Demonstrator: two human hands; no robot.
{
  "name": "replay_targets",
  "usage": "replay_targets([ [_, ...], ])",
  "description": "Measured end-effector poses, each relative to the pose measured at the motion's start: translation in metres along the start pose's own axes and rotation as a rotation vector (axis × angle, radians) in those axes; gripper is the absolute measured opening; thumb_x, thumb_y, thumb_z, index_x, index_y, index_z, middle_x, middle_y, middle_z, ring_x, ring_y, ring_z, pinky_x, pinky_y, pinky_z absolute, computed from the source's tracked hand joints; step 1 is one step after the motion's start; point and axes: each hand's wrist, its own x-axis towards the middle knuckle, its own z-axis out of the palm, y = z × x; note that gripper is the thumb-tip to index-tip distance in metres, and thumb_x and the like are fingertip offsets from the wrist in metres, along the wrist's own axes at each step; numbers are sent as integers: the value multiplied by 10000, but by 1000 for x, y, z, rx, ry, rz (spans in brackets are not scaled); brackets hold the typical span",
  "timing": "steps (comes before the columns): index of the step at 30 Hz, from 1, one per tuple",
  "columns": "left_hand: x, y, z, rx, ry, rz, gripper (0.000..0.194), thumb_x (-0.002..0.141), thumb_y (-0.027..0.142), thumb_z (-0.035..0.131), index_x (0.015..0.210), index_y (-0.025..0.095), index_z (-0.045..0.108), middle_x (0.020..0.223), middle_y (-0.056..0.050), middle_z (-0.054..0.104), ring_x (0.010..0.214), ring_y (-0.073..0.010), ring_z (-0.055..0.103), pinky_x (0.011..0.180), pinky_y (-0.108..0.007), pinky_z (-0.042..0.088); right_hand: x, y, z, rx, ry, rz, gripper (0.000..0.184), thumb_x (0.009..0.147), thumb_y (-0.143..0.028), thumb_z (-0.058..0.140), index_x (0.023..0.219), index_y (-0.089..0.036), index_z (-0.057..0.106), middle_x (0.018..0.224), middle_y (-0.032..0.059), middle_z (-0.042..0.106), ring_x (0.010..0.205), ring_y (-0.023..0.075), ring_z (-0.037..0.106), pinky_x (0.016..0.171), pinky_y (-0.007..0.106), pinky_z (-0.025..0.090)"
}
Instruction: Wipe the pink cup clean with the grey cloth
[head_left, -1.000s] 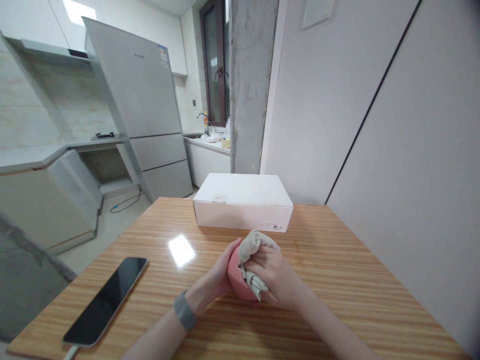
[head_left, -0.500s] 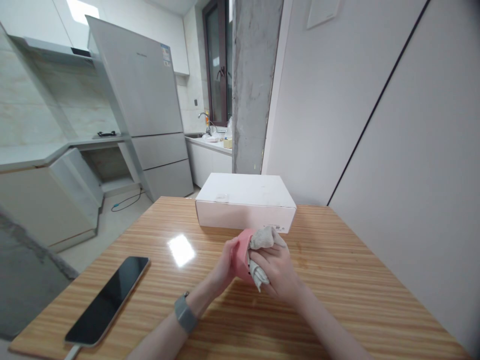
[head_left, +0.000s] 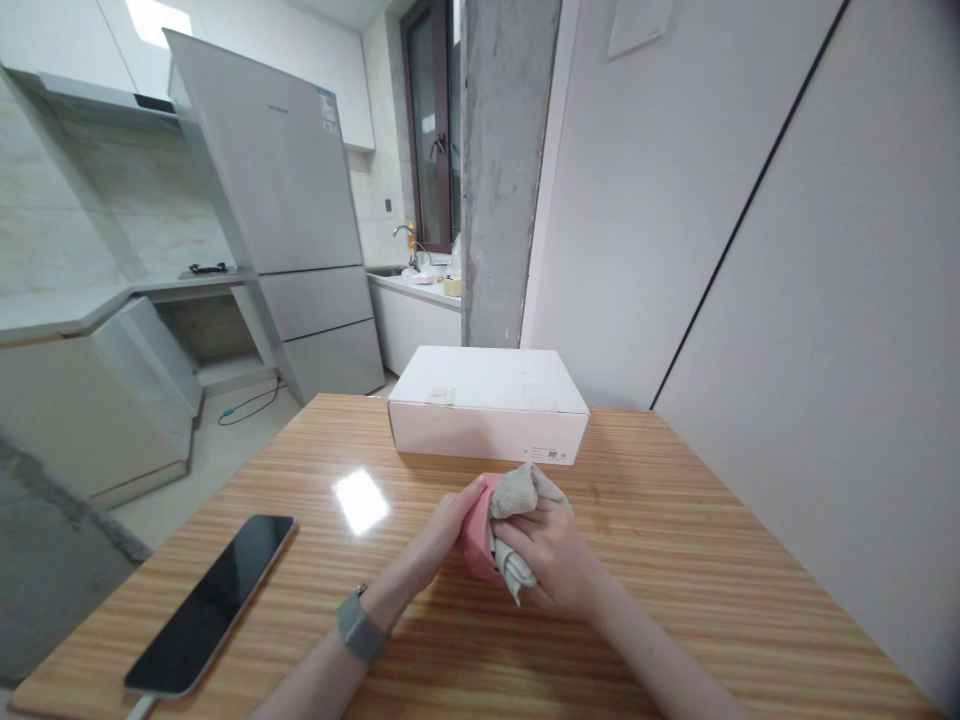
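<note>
My left hand [head_left: 448,522] is closed around the left side of a pink cup-like container [head_left: 478,548], tilted so that its opening faces right. Bunched in my right hand [head_left: 553,552] is a light grey cloth [head_left: 515,494], pressed at the container's opening. Part of the cloth hangs below my fingers. The container's inside and most of its far side are hidden by the cloth and my right hand. Both hands are just above the wooden table [head_left: 637,500], in front of a white box [head_left: 487,430].
A black-screened phone [head_left: 214,605] with a white cable lies at the table's left. The white box stands at the far edge. A pale wall [head_left: 810,350] runs along the right side. Beyond are a fridge [head_left: 277,190] and a sink counter.
Both hands, with the pink container and the cloth, have come slightly lower and nearer to me. The cloth is still pressed at the opening.
</note>
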Motion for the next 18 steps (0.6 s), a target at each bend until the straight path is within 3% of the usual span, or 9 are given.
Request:
replay_targets([
  [3,-5,2,5,28,17,-12,462,848,500,563,1027,101,709,1029,-96,727,1065,-256,595,978,-347,397,5,5,-5,9,-8,-16,208,783,-247,420,861,-172,598,738,100,677,697,245,593,706,388,451],
  [7,-10,6,13,-96,-106,-83,446,888,417,507,1163,98,655,1107,-108,704,1008,-258,628,791,-314,487,4,13,-8,-17,-3,-43,198,779,-224,435,885,-178,596,762,103,693,720,258,606,752,425,453],
  [10,-10,6,17,-147,-213,-117,458,837,378,555,1188,96,638,1101,-127,704,916,-259,658,709,-312,506,-3,14,-7,-43,11,-88,231,769,-211,434,924,-166,600,744,104,696,706,257,613,749,425,466],
  [14,-6,8,19,-155,-178,-113,501,832,503,546,1071,87,688,1040,-120,720,1043,-271,615,963,-342,418,-9,7,-2,-29,11,-116,246,765,-230,441,937,-162,603,750,99,696,715,246,619,744,398,490],
  [18,-6,14,14,121,-102,17,365,831,451,600,962,130,713,1064,-71,708,1121,-253,552,1061,-341,312,-7,1,2,-13,20,-99,226,783,-252,433,905,-176,608,727,83,687,679,227,613,713,377,501],
])
